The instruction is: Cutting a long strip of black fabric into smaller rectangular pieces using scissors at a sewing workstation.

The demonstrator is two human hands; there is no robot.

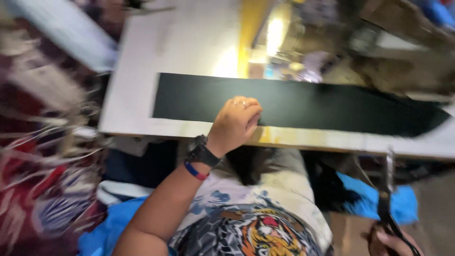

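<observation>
A long black strip (308, 104) of sheet material lies flat across a white table top (137, 95). My left hand (234, 123) rests on the strip's near edge, close to its left end, with the fingers curled onto it. That wrist wears a black watch (203, 152) and a red and blue band. My right hand (391, 242) is low at the bottom right, below the table edge, and only partly in frame. It grips the black handles of a pair of scissors (388, 185) whose metal blades point up toward the table. The frame is blurred.
Cluttered, brightly lit objects (294, 42) sit beyond the far side of the table. Patterned red and white fabric (42, 156) fills the left side. A blue cloth (374, 201) lies under the table edge near the scissors. My lap and printed shirt are directly below.
</observation>
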